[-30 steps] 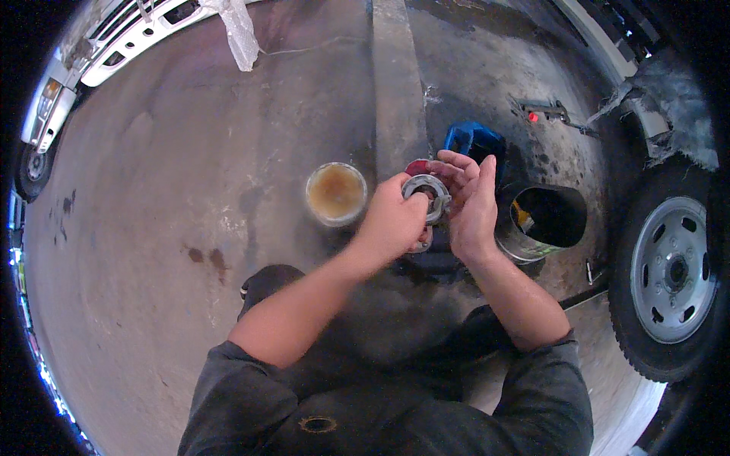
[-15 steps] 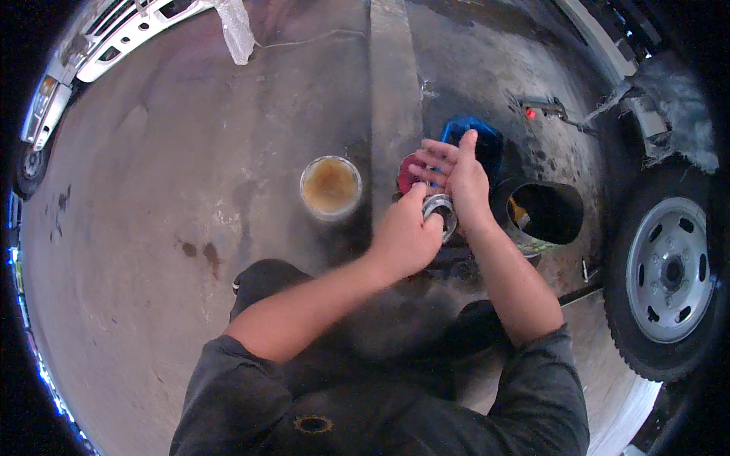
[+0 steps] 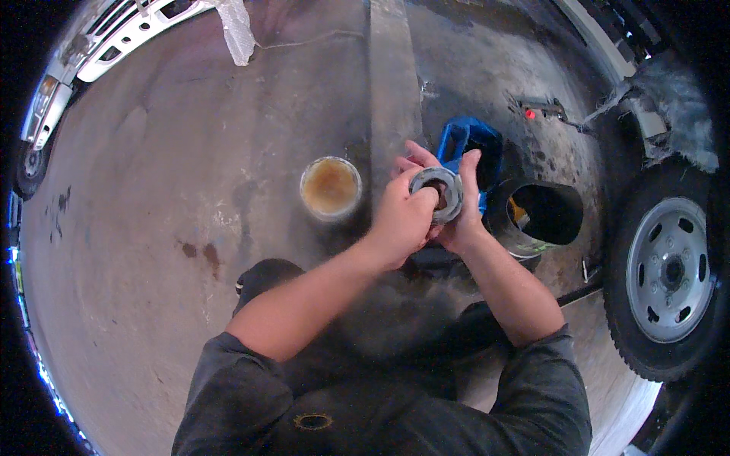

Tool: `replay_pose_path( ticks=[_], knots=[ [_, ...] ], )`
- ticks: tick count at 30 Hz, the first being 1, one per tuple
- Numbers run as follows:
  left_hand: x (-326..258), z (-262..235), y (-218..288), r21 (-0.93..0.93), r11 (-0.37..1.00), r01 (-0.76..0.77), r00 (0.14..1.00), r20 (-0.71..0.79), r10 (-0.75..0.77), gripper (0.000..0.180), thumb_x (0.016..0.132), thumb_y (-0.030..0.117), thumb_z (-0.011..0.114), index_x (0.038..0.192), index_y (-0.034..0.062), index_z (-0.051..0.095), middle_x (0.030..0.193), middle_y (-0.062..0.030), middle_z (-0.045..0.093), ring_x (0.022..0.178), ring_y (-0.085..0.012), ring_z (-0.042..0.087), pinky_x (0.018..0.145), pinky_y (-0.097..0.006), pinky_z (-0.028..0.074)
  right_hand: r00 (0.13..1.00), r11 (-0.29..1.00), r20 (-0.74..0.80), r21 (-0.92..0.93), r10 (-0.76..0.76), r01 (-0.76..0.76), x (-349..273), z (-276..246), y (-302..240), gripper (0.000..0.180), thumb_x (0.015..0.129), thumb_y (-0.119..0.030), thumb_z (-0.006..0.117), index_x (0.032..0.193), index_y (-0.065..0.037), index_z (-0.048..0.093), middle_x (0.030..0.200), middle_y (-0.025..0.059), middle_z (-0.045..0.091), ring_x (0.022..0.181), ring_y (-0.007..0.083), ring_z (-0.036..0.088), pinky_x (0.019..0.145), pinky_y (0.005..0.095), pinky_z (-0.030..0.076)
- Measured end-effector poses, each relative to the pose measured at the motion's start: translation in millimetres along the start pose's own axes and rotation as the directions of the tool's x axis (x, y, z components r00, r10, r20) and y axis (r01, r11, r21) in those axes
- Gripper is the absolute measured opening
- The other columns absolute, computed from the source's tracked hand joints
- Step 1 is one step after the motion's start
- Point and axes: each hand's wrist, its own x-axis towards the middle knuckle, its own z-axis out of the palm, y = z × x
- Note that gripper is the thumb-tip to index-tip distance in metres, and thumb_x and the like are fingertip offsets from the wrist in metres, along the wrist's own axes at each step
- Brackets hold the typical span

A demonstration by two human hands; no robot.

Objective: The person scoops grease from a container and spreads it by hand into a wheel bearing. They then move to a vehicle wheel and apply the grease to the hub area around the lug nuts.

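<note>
Where the two forearms meet just right of the frame's centre, a grey metal ring (image 3: 436, 193), seemingly a bearing part, is held between both hands. The left hand (image 3: 401, 220) is curled around the ring's lower left side, its fingers closed against the rim and its thumb pressed near the dark bore. The right hand (image 3: 456, 205) is placed behind and beneath the ring, with its fingers (image 3: 469, 169) extended upward past the ring's right edge and only slightly bent; whether its palm presses on the ring cannot be told, since the ring and the left hand cover it. The ring is shown tilted, its open face turned toward the camera.

To the left of the hands, a round tub (image 3: 330, 188) of brownish grease is seen standing on the concrete floor (image 3: 152, 190), near but apart from the left hand. Directly behind the fingertips, a blue plastic object (image 3: 470, 144) is partly hidden by the hands. To the right, a dark open-mouthed bucket (image 3: 541, 216) is seen lying on its side, just beside the right wrist. A vehicle wheel (image 3: 669, 275) with a grey steel rim is seen at the right edge. A white vehicle (image 3: 114, 45) occupies the upper left of the frame.
</note>
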Motion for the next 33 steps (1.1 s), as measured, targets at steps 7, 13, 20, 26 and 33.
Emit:
replay_pose_path(
  ticks=[7, 13, 20, 26, 33],
  knots=[
    [5, -14, -6, 0.515, 0.804, -0.296, 0.915, -0.089, 0.394, 0.027, 0.084, 0.006, 0.048, 0.109, 0.0013, 0.056, 0.089, -0.0097, 0.062, 0.076, -0.0217, 0.06, 0.071, -0.035, 0.049, 0.912, 0.924, -0.166, 0.012, -0.374, 0.381, 4, 16, -6, 0.094, 0.088, -0.076, 0.009, 0.13, -0.002, 0.049, 0.122, 0.0161, 0.059, 0.111, 0.0299, 0.057, 0.1, 0.0426, 0.043],
    [-8, -7, -5, 0.729, 0.622, -0.286, 0.933, 0.064, 0.354, 0.021, 0.08, 0.005, 0.054, 0.1, 0.0021, 0.05, 0.084, -0.0264, 0.063, 0.083, -0.0471, 0.06, 0.072, -0.054, 0.046, 0.962, 0.938, -0.154, -0.303, -0.224, 0.17, 6, 12, -10, 0.091, 0.092, -0.07, 0.013, 0.126, 0.004, 0.05, 0.12, 0.0191, 0.058, 0.1, 0.029, 0.062, 0.088, 0.0408, 0.051],
    [-1, -14, -13, 0.475, 0.842, -0.256, 0.966, 0.107, 0.234, 0.03, 0.084, 0.005, 0.049, 0.111, -0.0047, 0.056, 0.098, -0.0144, 0.065, 0.091, -0.0199, 0.062, 0.08, -0.034, 0.05, 0.962, 0.97, -0.177, -0.159, -0.209, 0.182, 10, 3, -22, 0.094, 0.09, -0.073, 0.009, 0.13, 0.004, 0.047, 0.128, 0.0203, 0.054, 0.114, 0.0303, 0.056, 0.097, 0.0408, 0.045],
    [4, -5, -16, 0.45, 0.855, -0.257, 0.946, -0.065, 0.318, 0.022, 0.08, 0.002, 0.047, 0.098, -0.0038, 0.057, 0.087, -0.019, 0.063, 0.084, -0.0304, 0.062, 0.08, -0.038, 0.047, 0.967, 0.962, 0.0, -0.099, -0.254, 0.253, -4, 9, -15, 0.107, 0.081, -0.082, 0.003, 0.143, -0.002, 0.035, 0.143, 0.0188, 0.041, 0.131, 0.03, 0.041, 0.11, 0.041, 0.03],
    [-8, -17, 15, -0.358, 0.883, 0.304, 0.896, 0.423, -0.137, 0.012, 0.094, 0.019, 0.045, 0.103, 0.0122, 0.047, 0.059, -0.007, 0.054, 0.034, -0.0123, 0.039, 0.032, -0.026, 0.029, 0.988, 0.997, -0.149, 0.057, -0.046, 0.055, 1, 9, -3, 0.102, 0.083, -0.081, 0.011, 0.141, -0.002, 0.038, 0.137, 0.0152, 0.046, 0.129, 0.0278, 0.042, 0.107, 0.0424, 0.036]
  ],
)
